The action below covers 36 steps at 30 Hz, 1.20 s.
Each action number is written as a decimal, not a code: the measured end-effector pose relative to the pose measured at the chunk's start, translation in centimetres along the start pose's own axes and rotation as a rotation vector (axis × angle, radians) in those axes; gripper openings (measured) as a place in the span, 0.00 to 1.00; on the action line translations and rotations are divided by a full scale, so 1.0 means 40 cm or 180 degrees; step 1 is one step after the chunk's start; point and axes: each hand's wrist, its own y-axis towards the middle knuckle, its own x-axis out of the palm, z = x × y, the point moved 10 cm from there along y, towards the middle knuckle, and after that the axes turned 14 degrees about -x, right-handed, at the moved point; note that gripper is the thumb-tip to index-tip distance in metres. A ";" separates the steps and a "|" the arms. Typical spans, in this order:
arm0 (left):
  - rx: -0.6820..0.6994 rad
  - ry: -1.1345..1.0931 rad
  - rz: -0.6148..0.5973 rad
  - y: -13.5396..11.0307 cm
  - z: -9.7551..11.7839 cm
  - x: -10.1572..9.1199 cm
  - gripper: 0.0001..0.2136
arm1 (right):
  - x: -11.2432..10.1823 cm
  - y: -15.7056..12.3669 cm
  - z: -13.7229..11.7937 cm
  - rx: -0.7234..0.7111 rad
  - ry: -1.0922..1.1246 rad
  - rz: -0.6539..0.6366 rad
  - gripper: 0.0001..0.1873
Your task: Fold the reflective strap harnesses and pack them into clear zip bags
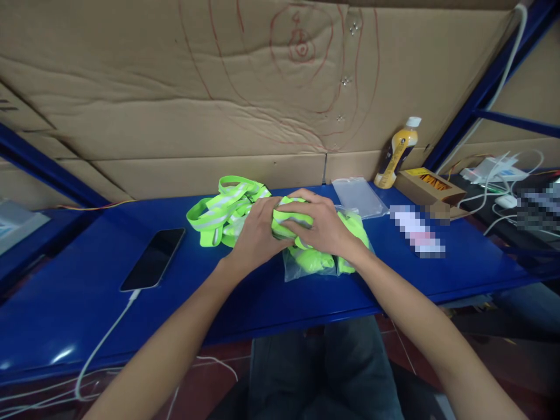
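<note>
Both of my hands close around a folded bundle of neon yellow-green reflective strap with silver stripes. My left hand grips it from the left, and my right hand wraps over it from the right. Loose loops of the same reflective strap lie on the blue tabletop beside my left hand. Under and beside my right hand are clear plastic bags with more neon strap packed inside. My palms and fingers hide part of the bundle.
A black phone on a white charging cable lies at left on the blue table. Behind, at right, are empty clear bags, a yellow-labelled bottle, an open cardboard box and a blurred-out item. Cardboard walls the back.
</note>
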 end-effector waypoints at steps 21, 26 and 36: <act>0.0331 0.0696 -0.0189 0.000 0.041 -0.004 0.47 | -0.008 -0.020 0.055 0.0575 0.1051 0.0546 0.14; 0.0219 0.0503 -0.0073 -0.004 0.042 -0.015 0.45 | 0.004 -0.029 0.059 0.0545 0.1130 0.0665 0.11; 0.0647 0.0420 0.0360 -0.021 0.040 -0.054 0.37 | 0.006 -0.016 0.004 0.0028 0.0550 0.0768 0.04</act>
